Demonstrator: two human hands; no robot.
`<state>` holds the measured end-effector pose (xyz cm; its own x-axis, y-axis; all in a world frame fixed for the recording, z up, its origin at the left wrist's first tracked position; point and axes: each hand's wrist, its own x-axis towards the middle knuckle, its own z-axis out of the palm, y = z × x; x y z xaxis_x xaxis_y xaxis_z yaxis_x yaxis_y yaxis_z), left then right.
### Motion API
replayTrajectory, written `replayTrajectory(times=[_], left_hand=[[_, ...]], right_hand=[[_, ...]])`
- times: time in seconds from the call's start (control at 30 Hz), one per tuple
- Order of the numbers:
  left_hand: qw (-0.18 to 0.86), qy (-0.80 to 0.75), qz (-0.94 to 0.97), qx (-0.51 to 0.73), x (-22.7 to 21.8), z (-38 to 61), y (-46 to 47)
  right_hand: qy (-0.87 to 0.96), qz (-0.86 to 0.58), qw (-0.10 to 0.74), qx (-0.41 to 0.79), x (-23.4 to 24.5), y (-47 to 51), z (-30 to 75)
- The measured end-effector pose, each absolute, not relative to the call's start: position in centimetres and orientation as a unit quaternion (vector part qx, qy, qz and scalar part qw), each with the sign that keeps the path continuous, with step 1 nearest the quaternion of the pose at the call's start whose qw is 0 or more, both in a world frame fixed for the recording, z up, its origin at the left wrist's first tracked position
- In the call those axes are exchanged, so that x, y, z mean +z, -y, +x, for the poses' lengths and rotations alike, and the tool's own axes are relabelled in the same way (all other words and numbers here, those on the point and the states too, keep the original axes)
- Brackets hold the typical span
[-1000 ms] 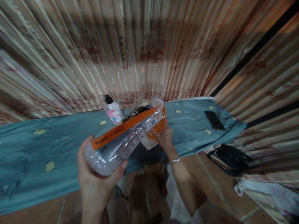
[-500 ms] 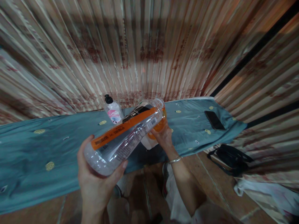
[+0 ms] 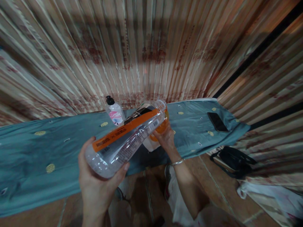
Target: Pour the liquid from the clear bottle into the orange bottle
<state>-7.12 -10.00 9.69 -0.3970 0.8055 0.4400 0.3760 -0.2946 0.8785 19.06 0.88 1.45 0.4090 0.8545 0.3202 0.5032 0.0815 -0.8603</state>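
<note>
Gripped near its base by my left hand is a large clear plastic bottle with an orange and black label. The bottle lies tilted across the view, its uncapped mouth up and to the right. Behind that mouth, an orange see-through bottle is held in the closed fingers of my right hand; the clear bottle hides much of it. Whether the two bottles touch, I cannot tell. Below them shows a pale and dark flat thing, mostly covered.
A pump bottle with a black top stands at the back of the teal cloth-covered table. A phone lies at the right. Pleated curtains hang behind. On the tiled floor at right sits a black bag.
</note>
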Motion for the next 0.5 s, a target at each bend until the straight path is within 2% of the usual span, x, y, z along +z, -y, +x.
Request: replayTrajectory(times=[0.27,0.5], left_hand=[[0.149,-0.571,0.530,0.609,9.76,-6.87,9.98],[0.170,-0.572,0.518,0.612,9.89,-6.82,10.06]], right_hand=[[0.518,-0.650,0.530,0.167,1.15,-0.99,19.17],[0.519,-0.646,0.531,0.177,1.07,-1.07,19.22]])
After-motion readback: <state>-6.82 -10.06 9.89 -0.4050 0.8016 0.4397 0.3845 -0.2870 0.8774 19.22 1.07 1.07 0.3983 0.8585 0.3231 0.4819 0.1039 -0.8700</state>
